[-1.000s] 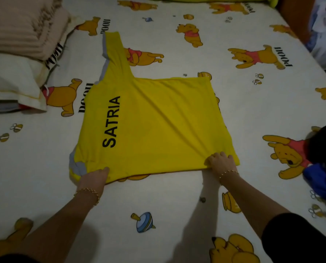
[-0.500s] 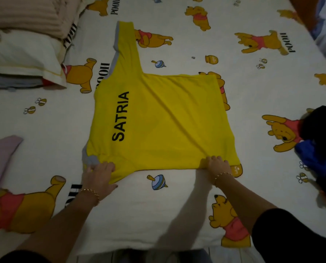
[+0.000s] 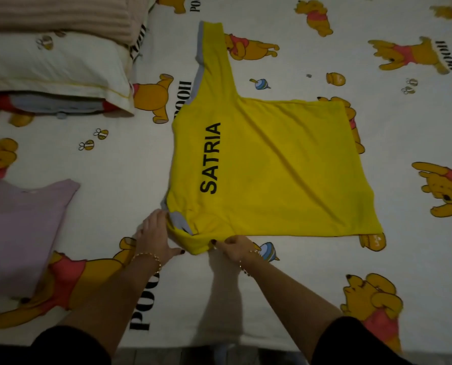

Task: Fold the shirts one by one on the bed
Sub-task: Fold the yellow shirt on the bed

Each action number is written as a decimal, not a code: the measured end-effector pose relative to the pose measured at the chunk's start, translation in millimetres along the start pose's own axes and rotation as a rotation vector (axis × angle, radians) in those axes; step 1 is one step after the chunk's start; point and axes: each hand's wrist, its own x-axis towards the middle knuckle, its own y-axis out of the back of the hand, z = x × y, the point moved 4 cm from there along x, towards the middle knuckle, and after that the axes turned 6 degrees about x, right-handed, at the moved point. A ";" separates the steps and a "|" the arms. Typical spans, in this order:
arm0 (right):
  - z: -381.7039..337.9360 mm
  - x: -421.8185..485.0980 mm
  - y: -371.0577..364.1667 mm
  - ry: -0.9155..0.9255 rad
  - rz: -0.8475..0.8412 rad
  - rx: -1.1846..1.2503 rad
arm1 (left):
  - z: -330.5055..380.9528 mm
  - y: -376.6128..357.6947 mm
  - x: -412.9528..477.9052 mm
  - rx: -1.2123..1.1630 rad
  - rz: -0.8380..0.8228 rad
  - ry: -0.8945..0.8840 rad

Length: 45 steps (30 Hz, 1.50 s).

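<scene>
Right hand curled tight, thumb and fingers pinching the hem of the near sleeve of the yellow shirt, at that shirt's near-left corner. Left hand just left of the same sleeve, fingers straight and flat, touching the sleeve's grey-trimmed edge, thumb stretched out toward the right hand; nothing gripped. Gold bracelet on each wrist. Sleeve bunched between the two hands. Yellow shirt itself spread flat on the bed sheet, black letters SATRIA running along its left side, body smooth but for a few diagonal creases. Far sleeve stretched straight away from the shirt's far-left corner, grey trim along its edge. Left of the shirt and well apart from it: a lilac garment lying flat. Beyond the shirt's left side, farther off: a white pillow with a beige ribbed blanket on top. Around the shirt: cartoon bears, bees and honey pots printed on the sheet.
</scene>
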 end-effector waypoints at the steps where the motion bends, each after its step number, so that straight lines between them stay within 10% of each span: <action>1: -3.4 1.5 -7.1 -0.067 0.006 0.139 | -0.2 -0.1 2.8 -0.015 0.011 -0.037; 9: -9.8 27.4 -17.7 -0.202 0.201 0.723 | 7.9 15.8 5.8 -0.064 0.109 -0.346; 17: -23.0 -22.9 -21.2 -0.312 -0.052 1.083 | 18.3 -4.2 -70.1 -0.922 -0.415 0.068; 23: 15.8 -84.5 -30.0 -0.305 -0.333 0.787 | 56.2 -54.9 -156.5 -1.514 -0.793 0.632; 35: 113.1 -160.2 22.3 -0.146 -0.093 0.495 | 101.3 -50.8 -218.4 -1.665 -0.380 0.653; 45: 137.6 -205.7 40.1 0.100 -0.043 0.337 | 128.7 -55.3 -267.1 -1.407 -0.565 0.467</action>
